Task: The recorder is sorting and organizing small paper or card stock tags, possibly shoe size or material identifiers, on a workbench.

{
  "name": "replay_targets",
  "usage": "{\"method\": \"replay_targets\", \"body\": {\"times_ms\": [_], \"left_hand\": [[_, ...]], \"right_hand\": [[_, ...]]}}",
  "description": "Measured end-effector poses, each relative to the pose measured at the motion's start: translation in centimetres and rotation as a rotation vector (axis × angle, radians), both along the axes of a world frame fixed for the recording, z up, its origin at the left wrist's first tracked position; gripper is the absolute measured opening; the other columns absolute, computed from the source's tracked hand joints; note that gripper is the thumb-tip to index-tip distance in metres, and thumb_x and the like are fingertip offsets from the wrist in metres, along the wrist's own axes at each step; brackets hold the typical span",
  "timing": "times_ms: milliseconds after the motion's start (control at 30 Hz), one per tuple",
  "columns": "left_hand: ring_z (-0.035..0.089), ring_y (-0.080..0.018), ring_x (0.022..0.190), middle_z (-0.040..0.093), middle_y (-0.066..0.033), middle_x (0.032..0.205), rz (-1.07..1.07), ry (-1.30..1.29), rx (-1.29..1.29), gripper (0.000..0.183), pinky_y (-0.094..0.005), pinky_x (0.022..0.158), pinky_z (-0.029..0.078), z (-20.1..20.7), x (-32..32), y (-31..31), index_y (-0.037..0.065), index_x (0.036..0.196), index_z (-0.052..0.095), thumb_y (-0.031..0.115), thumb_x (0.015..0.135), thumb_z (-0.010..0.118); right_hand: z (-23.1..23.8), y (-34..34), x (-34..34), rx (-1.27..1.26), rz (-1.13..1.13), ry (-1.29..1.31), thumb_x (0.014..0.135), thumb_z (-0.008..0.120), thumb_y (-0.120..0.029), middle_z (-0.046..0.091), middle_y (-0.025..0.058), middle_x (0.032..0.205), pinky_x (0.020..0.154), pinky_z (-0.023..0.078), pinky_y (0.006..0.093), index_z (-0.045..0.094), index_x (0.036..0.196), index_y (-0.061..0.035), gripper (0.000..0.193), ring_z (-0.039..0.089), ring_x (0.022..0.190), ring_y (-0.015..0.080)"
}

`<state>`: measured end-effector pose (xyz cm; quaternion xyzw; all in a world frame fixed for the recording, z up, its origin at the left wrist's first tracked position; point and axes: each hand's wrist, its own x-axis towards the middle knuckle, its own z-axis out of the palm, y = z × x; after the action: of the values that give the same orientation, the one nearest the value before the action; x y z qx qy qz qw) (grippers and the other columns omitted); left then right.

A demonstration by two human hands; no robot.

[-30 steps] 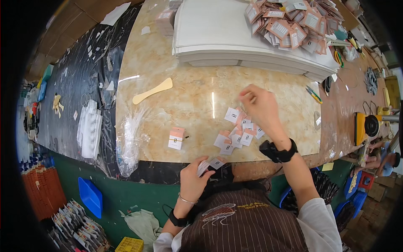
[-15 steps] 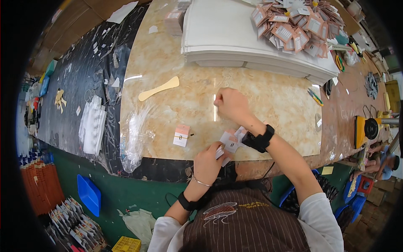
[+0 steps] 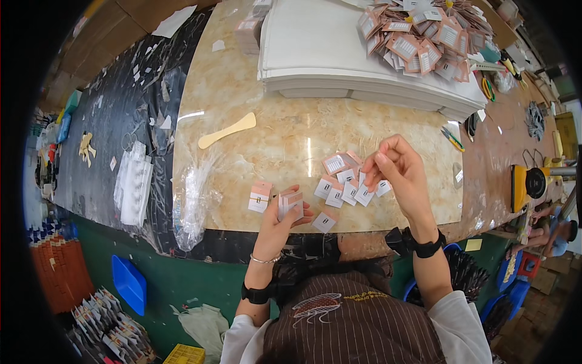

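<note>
My left hand (image 3: 276, 227) grips a small stack of pink-and-white cards (image 3: 291, 204) over the near part of the table. Beside it on the left lies a bundle of similar cards (image 3: 259, 198) with a thin yellowish band around it. Loose cards (image 3: 334, 195) are spread on the marbled tabletop to the right of my left hand; one card (image 3: 325, 222) lies apart from them, nearer to me. Above the right end of the spread is my right hand (image 3: 401, 176), thumb and fingertips drawn together in a pinch. Whatever is between them is too small to make out.
A white stack of sheets (image 3: 321, 51) at the back carries a heap of pink-and-white cards (image 3: 424, 45). A cream paddle-shaped piece (image 3: 227, 130) and clear plastic bags (image 3: 194, 203) lie to the left. Snips (image 3: 452, 139) and a yellow-black tool (image 3: 527, 187) are on the right.
My right hand has moved right and its fingers have turned up. The loose cards, partly hidden before, now show spread out. My left hand has shifted slightly left with its stack.
</note>
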<state>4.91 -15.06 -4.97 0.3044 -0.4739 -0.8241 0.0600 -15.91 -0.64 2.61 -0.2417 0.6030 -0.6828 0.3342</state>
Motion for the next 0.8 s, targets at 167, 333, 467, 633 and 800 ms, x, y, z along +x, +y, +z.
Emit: {"method": "replay_targets", "body": {"times_ms": [167, 333, 467, 633, 800], "left_hand": [[0.065, -0.0247, 0.099, 0.060, -0.0148, 0.110, 0.046, 0.004, 0.015, 0.042, -0.0354, 0.087, 0.056, 0.5, 0.4, 0.2, -0.002, 0.138, 0.039, 0.002, 0.097, 0.048], [0.065, -0.0262, 0.100, 0.060, -0.0162, 0.112, 0.003, 0.000, 0.024, 0.040, -0.0372, 0.087, 0.057, 0.1, 0.4, 0.4, -0.006, 0.135, 0.040, 0.001, 0.096, 0.049], [0.066, -0.0271, 0.100, 0.060, -0.0164, 0.114, 0.043, 0.002, 0.012, 0.036, -0.0373, 0.085, 0.059, 0.3, 0.1, 0.7, -0.007, 0.130, 0.045, 0.000, 0.095, 0.050], [0.067, -0.0277, 0.099, 0.062, -0.0151, 0.110, 0.139, -0.036, -0.017, 0.036, -0.0364, 0.082, 0.060, 1.1, 0.3, 0.6, -0.008, 0.129, 0.047, 0.000, 0.094, 0.052], [0.068, -0.0277, 0.096, 0.063, -0.0155, 0.108, 0.190, -0.033, -0.031, 0.037, -0.0351, 0.078, 0.061, 1.1, 0.8, 0.0, -0.008, 0.128, 0.047, 0.002, 0.094, 0.054]], "right_hand": [[0.0, 1.9, -0.9, 0.097, -0.049, -0.015, 0.097, 0.051, -0.006, 0.066, 0.0142, 0.086, 0.055, 0.051, 0.0248, 0.050, 0.098, -0.0015, 0.005, 0.064, 0.066, 0.0141], [-3.2, -0.9, -1.9, 0.521, -0.274, 0.697, 0.088, 0.059, -0.002, 0.067, 0.0142, 0.093, 0.059, 0.051, 0.0331, 0.057, 0.095, -0.0024, 0.007, 0.066, 0.067, 0.0249], [-3.5, -3.0, 0.3, 0.390, 0.077, 1.007, 0.084, 0.060, -0.004, 0.066, 0.0102, 0.091, 0.058, 0.049, 0.0318, 0.064, 0.090, -0.0041, 0.008, 0.064, 0.067, 0.0259], [-6.8, -6.0, 2.0, 0.510, 0.523, 1.274, 0.077, 0.062, -0.008, 0.064, 0.0072, 0.087, 0.066, 0.051, 0.0369, 0.067, 0.088, -0.0079, 0.012, 0.064, 0.077, 0.0278], [-7.7, -7.2, 0.7, 0.410, 0.633, 1.364, 0.076, 0.061, -0.007, 0.059, 0.0067, 0.082, 0.063, 0.051, 0.0371, 0.064, 0.080, -0.0081, 0.006, 0.064, 0.075, 0.0273]]}}
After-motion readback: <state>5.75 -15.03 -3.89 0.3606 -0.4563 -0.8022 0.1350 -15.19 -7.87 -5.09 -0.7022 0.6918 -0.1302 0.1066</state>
